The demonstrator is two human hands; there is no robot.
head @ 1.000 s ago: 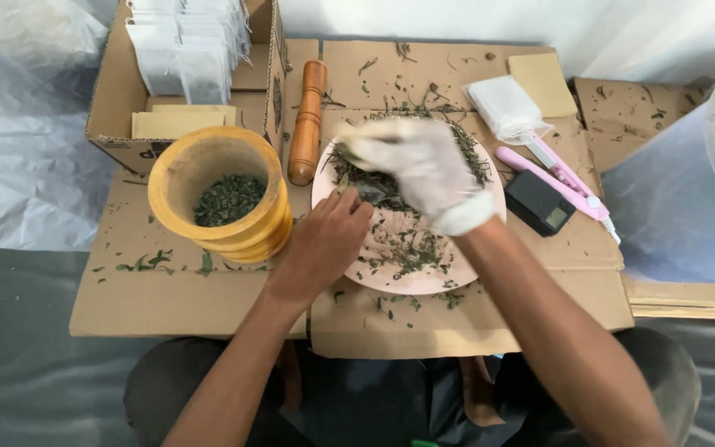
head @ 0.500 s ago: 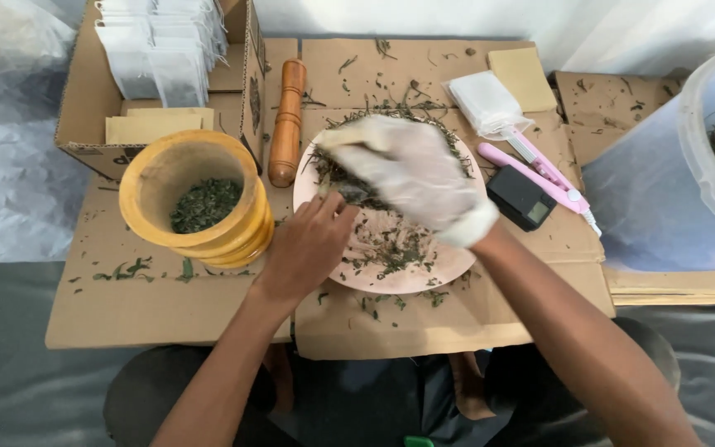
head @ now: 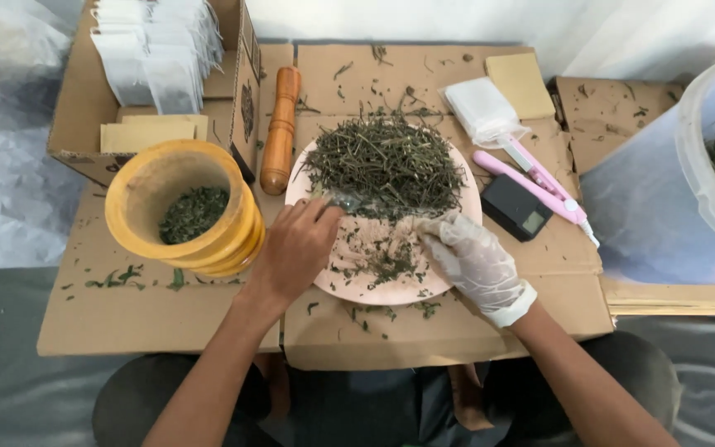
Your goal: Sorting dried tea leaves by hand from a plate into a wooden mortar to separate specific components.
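A pink plate [head: 357, 291] lies on cardboard and carries a heap of dried green stems and leaves [head: 386, 161] on its far half, with crumbs on the near half. My bare left hand [head: 291, 248] rests on the plate's left edge, its fingers pinched on a small grey shiny tool [head: 343, 201] at the foot of the heap. My right hand [head: 477, 265], in a white glove, lies on the plate's near right part, fingertips touching the crumbs and holding nothing.
A yellow mortar [head: 138, 178] with crushed leaves stands left of the plate, a wooden pestle [head: 279, 128] beside it. Behind are a cardboard box [head: 76, 108] of white sachets, a black pocket scale [head: 516, 207], a pink sealing tool [head: 539, 178] and a translucent bucket [head: 705, 165].
My gloved right hand has come off the top of the herb heap and moved down to the plate's near right side, uncovering the heap. The left hand has stayed put.
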